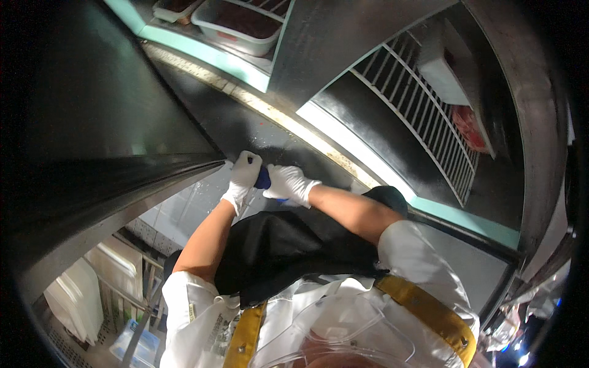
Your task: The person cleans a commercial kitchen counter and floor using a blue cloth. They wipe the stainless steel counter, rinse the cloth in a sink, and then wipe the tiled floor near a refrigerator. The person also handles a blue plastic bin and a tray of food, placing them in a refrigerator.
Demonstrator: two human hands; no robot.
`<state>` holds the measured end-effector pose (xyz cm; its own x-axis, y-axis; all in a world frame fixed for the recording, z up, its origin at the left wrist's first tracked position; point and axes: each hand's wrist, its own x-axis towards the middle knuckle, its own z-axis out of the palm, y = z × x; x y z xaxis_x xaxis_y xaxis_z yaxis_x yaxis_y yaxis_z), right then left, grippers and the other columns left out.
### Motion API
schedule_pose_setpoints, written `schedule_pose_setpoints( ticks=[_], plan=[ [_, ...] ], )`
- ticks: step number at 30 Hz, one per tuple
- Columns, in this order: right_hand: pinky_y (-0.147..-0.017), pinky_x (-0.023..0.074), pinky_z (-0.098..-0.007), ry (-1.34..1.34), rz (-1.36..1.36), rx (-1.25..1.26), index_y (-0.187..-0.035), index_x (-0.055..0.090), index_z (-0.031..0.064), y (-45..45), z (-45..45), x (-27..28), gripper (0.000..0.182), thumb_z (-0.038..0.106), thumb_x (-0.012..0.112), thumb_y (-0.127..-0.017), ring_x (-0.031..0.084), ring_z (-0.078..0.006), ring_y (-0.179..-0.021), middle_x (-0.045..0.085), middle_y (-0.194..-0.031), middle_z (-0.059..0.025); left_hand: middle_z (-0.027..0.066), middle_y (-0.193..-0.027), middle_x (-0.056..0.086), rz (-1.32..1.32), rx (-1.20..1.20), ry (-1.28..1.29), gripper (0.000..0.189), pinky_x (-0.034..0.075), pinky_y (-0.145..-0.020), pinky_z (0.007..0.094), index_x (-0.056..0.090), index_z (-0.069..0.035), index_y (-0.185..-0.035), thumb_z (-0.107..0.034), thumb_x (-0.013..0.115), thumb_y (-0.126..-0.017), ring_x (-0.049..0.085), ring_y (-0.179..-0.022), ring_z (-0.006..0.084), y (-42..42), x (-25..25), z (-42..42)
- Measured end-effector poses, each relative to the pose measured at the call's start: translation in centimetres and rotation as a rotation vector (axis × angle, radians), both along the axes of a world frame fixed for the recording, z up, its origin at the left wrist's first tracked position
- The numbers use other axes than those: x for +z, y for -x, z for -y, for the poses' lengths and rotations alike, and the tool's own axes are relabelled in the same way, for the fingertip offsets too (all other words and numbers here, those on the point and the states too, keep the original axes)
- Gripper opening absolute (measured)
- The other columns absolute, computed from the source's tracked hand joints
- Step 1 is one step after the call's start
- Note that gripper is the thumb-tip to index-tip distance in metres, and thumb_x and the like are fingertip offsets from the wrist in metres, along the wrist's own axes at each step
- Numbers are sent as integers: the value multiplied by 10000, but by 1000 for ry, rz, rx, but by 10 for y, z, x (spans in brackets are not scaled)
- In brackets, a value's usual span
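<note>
Both my hands wear thin white gloves and meet around a dark blue cloth (262, 178), low over the wet tiled floor. My left hand (245, 172) has its fingers curled at the cloth's left side. From the right, my right hand (289, 183) closes on the cloth, and a brighter blue bit shows beneath it. Most of the cloth is hidden by the gloves, so its full shape cannot be told. A black apron (280, 239) covers my lap just below the hands.
An open refrigerator cabinet stands ahead, with white wire shelves (414, 106), a plastic tub (239, 32) and a white container (441, 69). A large metal door or panel (106, 92) rises at left. White lids (76, 299) stand in a rack at lower left.
</note>
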<state>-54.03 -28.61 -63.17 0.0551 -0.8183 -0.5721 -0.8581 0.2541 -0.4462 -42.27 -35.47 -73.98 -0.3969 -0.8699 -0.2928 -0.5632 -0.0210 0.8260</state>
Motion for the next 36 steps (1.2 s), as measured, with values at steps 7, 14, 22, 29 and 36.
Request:
schedule_pose_setpoints(
  ticks=[7, 14, 22, 29, 36],
  plan=[
    [-879, 479, -333, -361, 950, -714, -1303, 451, 39, 106, -22, 69, 687, 478, 632, -806, 478, -230, -1179, 463, -1314, -129, 18, -736, 590, -247, -286, -481, 406, 455, -626, 284, 600, -50, -887, -453, 554, -876, 565, -632, 141, 16, 116, 26],
    [-802, 536, -321, -270, 1187, -657, -1237, 491, 13, 121, -48, 81, 634, 524, 534, -865, 630, -273, -958, 614, -1102, -164, -7, -858, 554, -587, -309, -533, 241, 447, -735, 243, 541, -67, -912, -240, 688, -831, 513, -825, 76, 30, 238, -4],
    [-855, 495, -358, 280, 1281, -851, -1123, 546, -44, 142, -78, 90, 338, 162, 571, -857, 595, -260, -979, 606, -1057, -172, 27, -1219, 523, -656, -720, -404, 593, 435, -841, 240, 408, -139, -1362, -16, 612, -819, 532, -887, 86, 37, 207, -49],
    [-890, 484, -362, 386, 584, -1651, -1396, 264, 30, 268, -178, 0, 625, 192, 589, -887, 592, -271, -1014, 536, -1180, -200, 22, -1038, 591, -409, -504, -434, 340, 464, -757, 218, 575, -102, -1199, -98, 619, -862, 530, -801, 73, 26, 168, -24],
    [-1038, 331, -403, 348, -581, -860, -1411, 324, 145, 268, -104, -108, 617, 392, 512, -879, 398, -396, -1247, 341, -1384, -281, 164, -1284, 487, 136, -660, 946, 458, 481, -864, 371, 538, -27, -1194, -75, 592, -741, 528, -1056, 292, 55, 208, 34]
  ],
)
